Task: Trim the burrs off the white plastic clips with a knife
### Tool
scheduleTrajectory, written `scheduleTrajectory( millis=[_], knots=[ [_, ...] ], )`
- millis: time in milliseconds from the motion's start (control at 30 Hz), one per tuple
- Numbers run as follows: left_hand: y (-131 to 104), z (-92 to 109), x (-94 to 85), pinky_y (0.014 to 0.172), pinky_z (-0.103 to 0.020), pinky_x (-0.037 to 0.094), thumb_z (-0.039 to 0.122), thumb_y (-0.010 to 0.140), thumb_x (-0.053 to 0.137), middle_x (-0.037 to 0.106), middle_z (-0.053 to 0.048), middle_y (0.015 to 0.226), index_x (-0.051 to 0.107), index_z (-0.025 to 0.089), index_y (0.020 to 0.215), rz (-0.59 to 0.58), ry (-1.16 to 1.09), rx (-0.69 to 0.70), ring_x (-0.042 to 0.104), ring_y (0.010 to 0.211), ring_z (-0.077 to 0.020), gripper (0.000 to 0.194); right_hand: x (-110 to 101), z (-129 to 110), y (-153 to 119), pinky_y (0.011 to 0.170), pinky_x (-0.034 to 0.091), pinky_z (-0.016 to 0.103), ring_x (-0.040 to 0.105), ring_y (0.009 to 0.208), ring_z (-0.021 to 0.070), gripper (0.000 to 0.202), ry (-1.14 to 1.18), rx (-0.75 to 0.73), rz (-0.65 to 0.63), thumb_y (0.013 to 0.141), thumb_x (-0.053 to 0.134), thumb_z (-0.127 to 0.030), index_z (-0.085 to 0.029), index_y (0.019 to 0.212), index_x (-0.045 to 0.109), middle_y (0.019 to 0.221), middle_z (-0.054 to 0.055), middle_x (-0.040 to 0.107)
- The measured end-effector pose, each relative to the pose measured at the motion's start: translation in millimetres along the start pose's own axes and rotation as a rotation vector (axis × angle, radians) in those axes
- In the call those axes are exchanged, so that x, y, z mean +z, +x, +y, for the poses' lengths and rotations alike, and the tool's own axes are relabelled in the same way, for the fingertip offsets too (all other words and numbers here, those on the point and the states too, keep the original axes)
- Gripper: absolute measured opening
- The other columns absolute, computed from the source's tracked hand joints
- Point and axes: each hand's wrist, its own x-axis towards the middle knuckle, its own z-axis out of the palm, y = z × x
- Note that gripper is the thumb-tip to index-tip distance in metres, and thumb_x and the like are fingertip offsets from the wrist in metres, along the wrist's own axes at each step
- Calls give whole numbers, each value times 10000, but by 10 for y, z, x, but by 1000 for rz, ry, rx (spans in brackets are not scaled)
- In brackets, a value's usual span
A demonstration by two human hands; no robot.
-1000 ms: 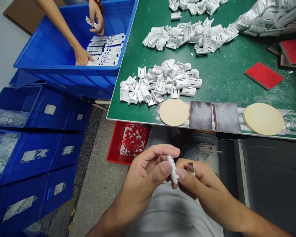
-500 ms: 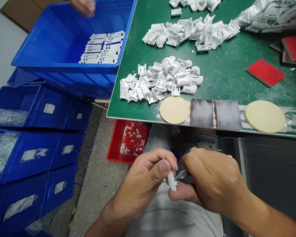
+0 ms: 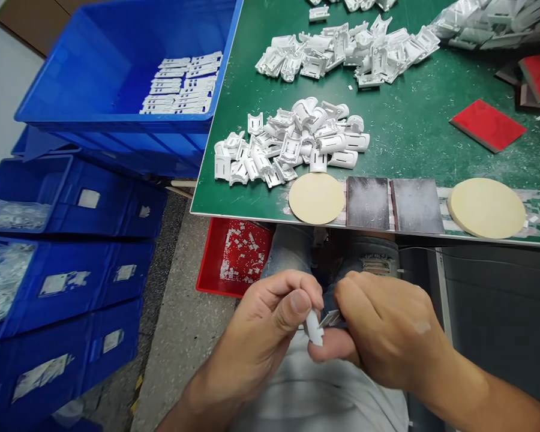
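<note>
My left hand [image 3: 279,324] pinches a small white plastic part [image 3: 314,328] between thumb and fingers, over my lap. My right hand [image 3: 387,327] is closed around a knife, of which only the thin grey blade [image 3: 330,318] shows; the handle is hidden in the fist. The blade's tip is at the part's edge, and my right thumb rests against the part's lower end. On the green table [image 3: 409,120] ahead lies a near pile of curved white plastic parts [image 3: 292,144], with another pile of white parts [image 3: 351,51] behind it.
Along the table's front edge lie two round cream discs [image 3: 316,198] and two dark square pads [image 3: 368,203]. A red pad [image 3: 488,126] lies to the right. Below is a red bin [image 3: 211,264] with white scraps. At left stand a large blue crate [image 3: 117,120] and several stacked blue bins [image 3: 103,204].
Another person's hand above the blue crate has gone out of view. The view has shifted slightly. My hands keep nearly the same hold on the part and knife.
</note>
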Motion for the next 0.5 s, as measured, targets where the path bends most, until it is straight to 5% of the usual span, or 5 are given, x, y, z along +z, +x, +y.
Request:
scheduleTrajectory(
  millis=[400,500],
  knots=[
    [-32,-56,20,651,-235,365,408,879,723,527,4,757,712,196,825,-15,35,-28,449,685,-116,219,87,-35,-145,531,191,364,339,515,154,511,152,-15,75,1038,349,-492,-212,637,494,533,-5,436],
    [114,137,57,666,-252,401,404,912,682,576,3,792,719,232,875,26,351,213,499,711,-131,180,98,-11,-188,530,178,346,322,510,127,519,466,-13,103,1031,344,-543,-215,642,446,540,-33,412]
  ],
)
